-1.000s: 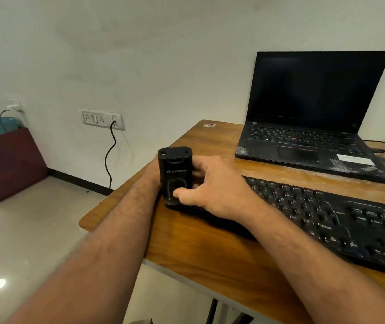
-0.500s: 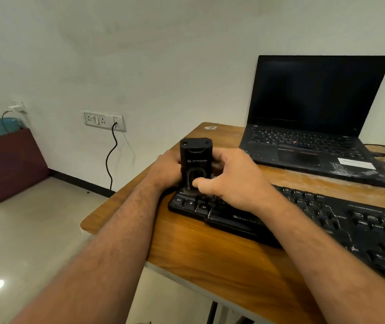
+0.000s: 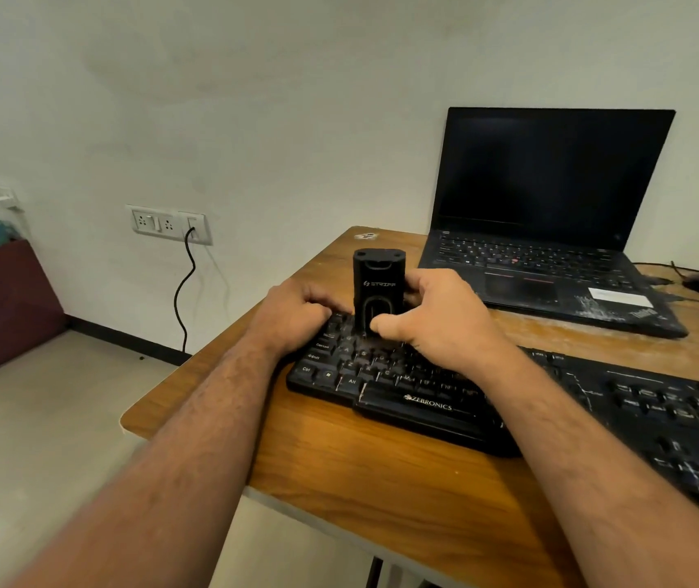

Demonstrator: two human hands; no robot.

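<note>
On keyboard (image 3: 424, 407): device (image 3: 377, 282) upright, long axis vertical, logo toward camera.
Right hand (image 3: 445, 324): thumb and fingers pinching device.
Left hand (image 3: 292, 320): curled beside device; grip unclear.

A small black device (image 3: 377, 286) stands upright, white lettering on its front. Its base rests on the black keyboard (image 3: 424, 407), left end.

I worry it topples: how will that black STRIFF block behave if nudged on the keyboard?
Probably tippy: the black block stands tall and narrow, upright on the uneven keys of the keyboard. It looks like rigid, smooth plastic, so likely stiff and perhaps slippery; the right hand pinches it.
</note>
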